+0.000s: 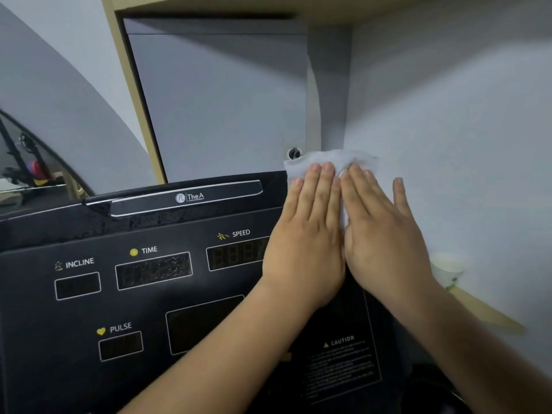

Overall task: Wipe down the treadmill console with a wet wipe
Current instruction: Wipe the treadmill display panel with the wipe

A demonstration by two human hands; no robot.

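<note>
The black treadmill console point(143, 294) fills the lower left, with INCLINE, TIME, SPEED and PULSE displays and a silver-trimmed top bar. A white wet wipe point(328, 161) lies at the console's upper right corner. My left hand point(307, 234) and my right hand point(382, 237) lie flat side by side on the wipe, fingers straight and pointing away from me. Most of the wipe is hidden under my palms; only its far edge and a strip between the hands show. Wet streaks glisten on the console's upper band.
A grey cabinet door with a small lock point(294, 153) and a tan wooden frame point(140, 121) stands right behind the console. A white paper cup point(448, 267) sits at the right by the grey wall. Dark equipment shows at the far left.
</note>
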